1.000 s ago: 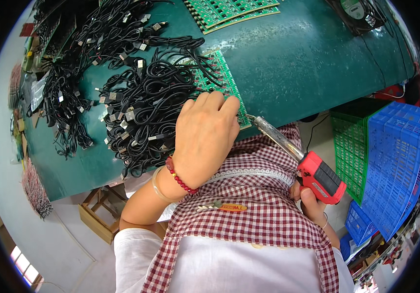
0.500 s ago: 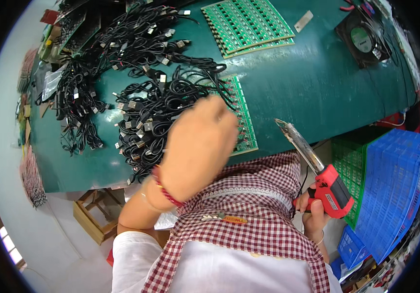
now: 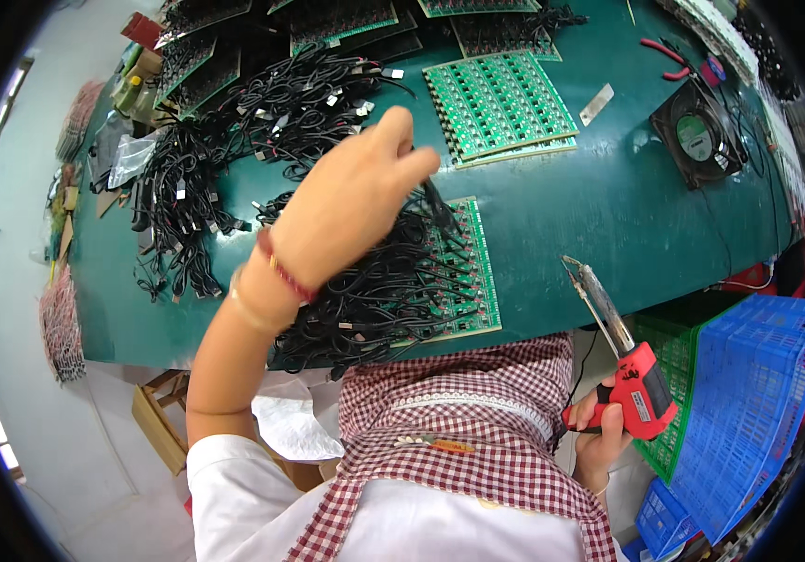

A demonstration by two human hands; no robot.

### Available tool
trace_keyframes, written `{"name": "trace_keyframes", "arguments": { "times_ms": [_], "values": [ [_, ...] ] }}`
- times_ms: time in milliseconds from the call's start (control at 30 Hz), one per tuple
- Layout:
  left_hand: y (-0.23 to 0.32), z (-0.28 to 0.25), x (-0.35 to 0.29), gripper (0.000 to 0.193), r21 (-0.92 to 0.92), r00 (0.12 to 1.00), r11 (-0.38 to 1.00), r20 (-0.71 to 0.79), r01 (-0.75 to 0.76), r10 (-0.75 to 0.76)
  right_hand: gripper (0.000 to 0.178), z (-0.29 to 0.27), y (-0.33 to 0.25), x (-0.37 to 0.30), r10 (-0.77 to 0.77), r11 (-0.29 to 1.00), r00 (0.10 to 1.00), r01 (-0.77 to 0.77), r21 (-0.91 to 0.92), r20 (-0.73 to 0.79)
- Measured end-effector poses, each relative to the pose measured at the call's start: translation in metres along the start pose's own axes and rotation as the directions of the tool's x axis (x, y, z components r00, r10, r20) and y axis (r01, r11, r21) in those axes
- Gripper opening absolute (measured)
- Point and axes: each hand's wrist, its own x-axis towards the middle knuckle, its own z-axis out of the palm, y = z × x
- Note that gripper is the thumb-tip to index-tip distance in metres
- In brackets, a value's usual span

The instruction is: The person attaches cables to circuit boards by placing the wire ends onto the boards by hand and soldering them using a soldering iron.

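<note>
My left hand is raised over the table, fingers closed round black USB cables that run down onto a green circuit board. The fingers partly hide the grip. More cables lie across that board's left side and spread towards its near edge. At the lower right my right hand grips a red and black soldering gun. Its metal tip points up and left, above the table's front edge and apart from the board.
Stacked green boards lie beyond the working board, beside a small metal strip. Heaps of black cables cover the left. A black fan and red-handled pliers sit far right. Blue crates stand right of me.
My left hand has lifted and moved away from me, drawing cables up off the board. The soldering gun remains in my right hand. The view has tilted, showing more of the table's far side.
</note>
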Motion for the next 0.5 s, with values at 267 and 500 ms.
{"name": "trace_keyframes", "arguments": {
  "times_ms": [267, 500],
  "values": [
    [0.048, -0.043, -0.051, 0.026, 0.108, 0.964, 0.976, 0.167, 0.191, -0.207, 0.035, 0.002, -0.006, 0.016, -0.038, 0.999, 0.999, 0.038, -0.014, 0.002],
    [-0.055, -0.035, -0.036, 0.024, -0.234, 0.806, 0.771, 0.185, 0.592, -0.562, 0.035, 0.000, -0.007, 0.013, -0.015, 0.998, 0.999, 0.017, 0.063, -0.043]
  ]
}}
